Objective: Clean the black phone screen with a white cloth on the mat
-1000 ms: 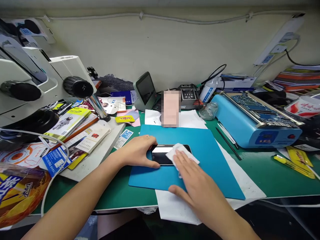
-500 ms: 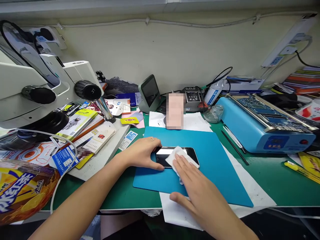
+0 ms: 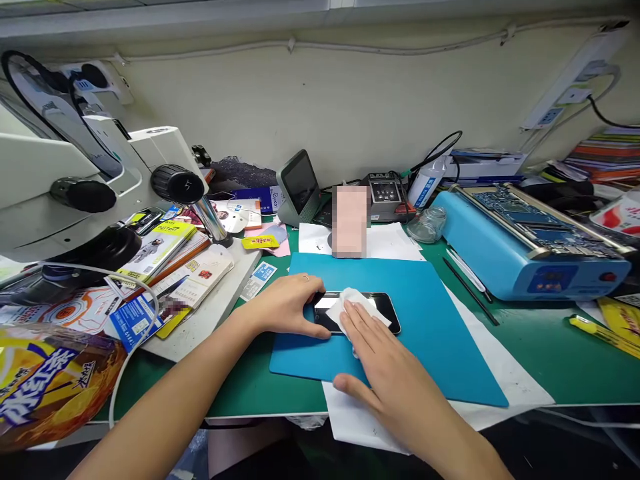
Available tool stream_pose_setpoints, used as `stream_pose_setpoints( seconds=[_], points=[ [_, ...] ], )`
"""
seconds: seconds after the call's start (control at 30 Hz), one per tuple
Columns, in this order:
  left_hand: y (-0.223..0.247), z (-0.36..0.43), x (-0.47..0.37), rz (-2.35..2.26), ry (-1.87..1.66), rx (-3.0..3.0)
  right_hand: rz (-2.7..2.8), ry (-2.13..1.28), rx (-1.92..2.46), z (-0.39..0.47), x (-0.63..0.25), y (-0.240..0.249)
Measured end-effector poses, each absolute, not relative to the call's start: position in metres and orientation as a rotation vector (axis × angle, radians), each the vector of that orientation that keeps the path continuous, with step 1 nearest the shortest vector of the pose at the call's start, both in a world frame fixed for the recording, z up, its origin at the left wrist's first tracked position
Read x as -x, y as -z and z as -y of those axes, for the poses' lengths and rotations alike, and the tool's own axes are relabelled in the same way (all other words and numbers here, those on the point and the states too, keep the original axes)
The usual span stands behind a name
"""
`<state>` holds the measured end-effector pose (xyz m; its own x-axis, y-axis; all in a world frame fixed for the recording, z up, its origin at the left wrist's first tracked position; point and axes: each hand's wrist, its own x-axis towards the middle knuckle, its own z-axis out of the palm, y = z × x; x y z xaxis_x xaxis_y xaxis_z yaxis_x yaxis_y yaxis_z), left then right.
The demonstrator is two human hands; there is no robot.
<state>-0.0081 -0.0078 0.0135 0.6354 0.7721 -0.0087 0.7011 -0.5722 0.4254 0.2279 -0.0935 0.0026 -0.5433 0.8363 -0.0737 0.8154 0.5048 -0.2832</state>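
A smartphone [image 3: 385, 307] with a dark, shiny screen lies flat on the blue mat [image 3: 420, 280]. My left hand [image 3: 287, 303] holds the phone's left end, thumb along the near edge and fingers at the far corner. Over the screen, my right hand [image 3: 380, 353] presses down a folded white tissue [image 3: 354, 297] with its fingers outstretched and close together. Its thumb is spread away toward me. The fingers hide part of the tissue and the middle of the screen.
On the left stand a microscope [image 3: 85, 193], booklets [image 3: 160, 250] and a drink bottle [image 3: 55, 387]. A blue machine with circuit boards [image 3: 530, 240] is at right, with a black stick tool [image 3: 470, 290] beside it. Behind the mat are a small display [image 3: 300, 187] and a glass jar [image 3: 427, 225].
My right hand has slid the tissue slightly left across the phone's screen, and the tissue lies differently. My left hand keeps its hold. The view has shifted a little.
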Motion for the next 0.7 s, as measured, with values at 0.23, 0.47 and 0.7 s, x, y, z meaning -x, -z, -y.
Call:
stream_pose_setpoints(
  seconds=[0.23,0.47,0.7],
  points=[
    [-0.014,0.006,0.008,-1.173,-0.232,-2.477,2.586,-0.300,1.592,0.080,-0.257,0.001],
    [-0.014,0.007,0.009,-1.157,-0.252,-2.464,2.594,-0.225,1.608,0.082,-0.228,0.003],
    [-0.015,0.006,0.009,-1.160,-0.252,-2.489,2.654,-0.230,1.529,0.099,-0.260,0.000]
  ],
)
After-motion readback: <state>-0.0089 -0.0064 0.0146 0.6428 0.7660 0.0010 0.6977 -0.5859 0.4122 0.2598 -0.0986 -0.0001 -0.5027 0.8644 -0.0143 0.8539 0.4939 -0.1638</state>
